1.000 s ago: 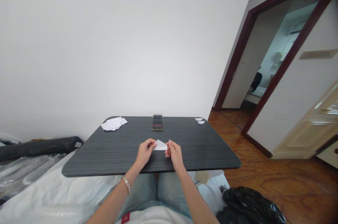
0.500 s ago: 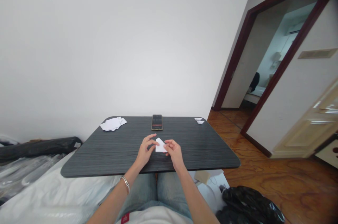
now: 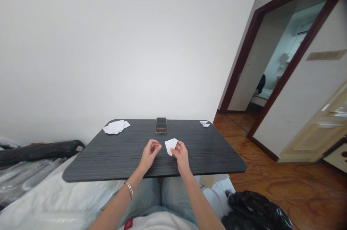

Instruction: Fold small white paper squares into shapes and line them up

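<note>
My right hand (image 3: 181, 156) pinches a small folded white paper (image 3: 171, 145) and holds it lifted a little above the dark striped table (image 3: 114, 157). My left hand (image 3: 148, 155) hovers just left of the paper with its fingers curled together and nothing in them. It does not touch the paper. A silver bracelet sits on my left wrist.
A loose pile of white paper squares (image 3: 115, 127) lies at the table's far left. A phone (image 3: 161, 125) stands at the far middle, two small folded papers (image 3: 205, 124) at the far right. Black bags lie on the floor at right and by the wall at left. A doorway opens at right.
My left hand let go of the paper and drew slightly left. My right hand turned the paper and raised it off the table.
</note>
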`<act>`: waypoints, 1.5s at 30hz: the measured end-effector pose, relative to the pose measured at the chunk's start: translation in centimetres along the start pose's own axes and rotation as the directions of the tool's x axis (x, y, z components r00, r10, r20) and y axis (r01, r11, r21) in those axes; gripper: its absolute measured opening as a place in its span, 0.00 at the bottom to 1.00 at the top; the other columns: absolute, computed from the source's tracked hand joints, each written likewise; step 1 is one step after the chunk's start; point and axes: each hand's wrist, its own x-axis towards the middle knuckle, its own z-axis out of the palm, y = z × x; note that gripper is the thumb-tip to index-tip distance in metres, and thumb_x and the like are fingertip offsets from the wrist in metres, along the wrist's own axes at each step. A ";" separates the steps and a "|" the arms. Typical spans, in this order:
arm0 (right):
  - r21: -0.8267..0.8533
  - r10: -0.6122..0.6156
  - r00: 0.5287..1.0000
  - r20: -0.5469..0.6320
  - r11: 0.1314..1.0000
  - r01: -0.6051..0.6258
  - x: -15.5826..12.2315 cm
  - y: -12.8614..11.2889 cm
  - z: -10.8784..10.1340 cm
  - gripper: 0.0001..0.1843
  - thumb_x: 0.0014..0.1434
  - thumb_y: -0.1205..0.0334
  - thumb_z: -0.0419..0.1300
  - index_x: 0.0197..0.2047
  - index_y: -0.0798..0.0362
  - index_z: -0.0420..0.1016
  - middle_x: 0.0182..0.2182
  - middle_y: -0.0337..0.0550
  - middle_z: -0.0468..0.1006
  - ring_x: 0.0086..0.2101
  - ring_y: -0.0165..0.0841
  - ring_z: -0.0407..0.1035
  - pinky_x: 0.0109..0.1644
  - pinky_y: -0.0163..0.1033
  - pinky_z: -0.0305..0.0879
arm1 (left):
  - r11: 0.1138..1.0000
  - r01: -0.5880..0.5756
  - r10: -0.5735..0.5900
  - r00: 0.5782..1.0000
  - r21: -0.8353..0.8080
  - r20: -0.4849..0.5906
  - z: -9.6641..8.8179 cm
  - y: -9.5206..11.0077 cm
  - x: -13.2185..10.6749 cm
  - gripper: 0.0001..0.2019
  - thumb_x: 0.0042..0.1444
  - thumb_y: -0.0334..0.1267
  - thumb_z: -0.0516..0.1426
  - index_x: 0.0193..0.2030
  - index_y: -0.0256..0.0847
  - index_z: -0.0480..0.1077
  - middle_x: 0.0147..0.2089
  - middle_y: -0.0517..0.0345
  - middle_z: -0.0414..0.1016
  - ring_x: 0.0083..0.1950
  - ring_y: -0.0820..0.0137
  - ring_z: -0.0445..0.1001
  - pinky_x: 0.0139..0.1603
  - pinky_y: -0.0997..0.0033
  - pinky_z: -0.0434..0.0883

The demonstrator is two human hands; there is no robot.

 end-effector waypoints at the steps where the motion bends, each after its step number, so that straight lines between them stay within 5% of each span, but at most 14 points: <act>1: 0.011 0.010 1.000 0.000 1.000 -0.010 -0.1 -0.1 0.0 0.26 0.39 0.66 0.62 0.44 0.54 0.60 0.31 0.43 0.75 0.29 0.34 0.71 0.27 0.35 0.67 | 1.000 0.023 -0.023 0.999 -0.004 0.037 0.1 -0.1 0.0 0.10 0.50 0.40 0.55 0.37 0.38 0.62 0.32 0.57 0.71 0.35 0.70 0.71 0.39 0.71 0.65; 8: -0.029 0.068 0.994 0.084 0.997 -0.066 -0.2 -0.1 0.1 0.28 0.37 0.68 0.63 0.44 0.53 0.62 0.31 0.40 0.75 0.27 0.32 0.71 0.27 0.34 0.68 | 0.992 0.121 -0.110 0.955 -0.024 0.276 0.3 0.2 -0.1 0.10 0.50 0.41 0.55 0.31 0.35 0.65 0.25 0.60 0.70 0.27 0.74 0.67 0.30 0.76 0.61; 14: -0.056 0.072 0.989 0.128 0.996 -0.066 -0.4 -0.2 0.3 0.21 0.41 0.62 0.63 0.41 0.54 0.66 0.30 0.40 0.74 0.28 0.31 0.69 0.26 0.32 0.68 | 0.995 0.101 -0.101 0.968 0.012 0.231 0.2 0.3 -0.1 0.11 0.49 0.42 0.55 0.25 0.35 0.64 0.21 0.63 0.67 0.24 0.76 0.63 0.27 0.77 0.58; 21: -0.055 -0.001 0.999 -0.043 0.998 -0.001 0.0 0.3 -0.2 0.11 0.48 0.56 0.58 0.31 0.57 0.70 0.26 0.40 0.72 0.26 0.29 0.66 0.22 0.29 0.65 | 0.997 0.067 -0.076 0.966 0.047 0.246 0.1 0.2 -0.2 0.10 0.50 0.40 0.54 0.24 0.35 0.63 0.22 0.63 0.66 0.24 0.76 0.62 0.26 0.78 0.58; 33: -0.085 -0.022 1.000 -0.020 0.996 0.020 -0.2 0.2 -0.1 0.03 0.42 0.66 0.60 0.24 0.56 0.72 0.19 0.36 0.71 0.22 0.27 0.64 0.20 0.28 0.61 | 1.000 0.017 -0.017 1.000 -0.021 0.023 -0.2 0.3 0.0 0.06 0.48 0.37 0.56 0.30 0.35 0.68 0.24 0.62 0.68 0.26 0.75 0.65 0.27 0.78 0.62; 40: -0.114 -0.009 1.000 0.011 0.993 0.010 -0.1 0.4 -0.3 0.09 0.45 0.65 0.57 0.29 0.56 0.78 0.25 0.41 0.76 0.25 0.30 0.68 0.27 0.34 0.65 | 0.998 0.047 -0.049 0.998 -0.046 -0.040 -0.5 0.4 0.1 0.08 0.48 0.36 0.56 0.33 0.35 0.73 0.32 0.54 0.74 0.30 0.71 0.69 0.30 0.75 0.66; 45: -0.105 -0.034 0.990 0.136 0.993 0.049 -0.1 0.4 -0.2 0.11 0.44 0.68 0.58 0.34 0.54 0.77 0.28 0.42 0.78 0.31 0.34 0.71 0.33 0.36 0.66 | 0.992 0.051 -0.062 0.994 -0.118 -0.090 -0.6 0.2 0.3 0.09 0.47 0.36 0.57 0.33 0.35 0.74 0.29 0.56 0.74 0.26 0.73 0.68 0.26 0.76 0.66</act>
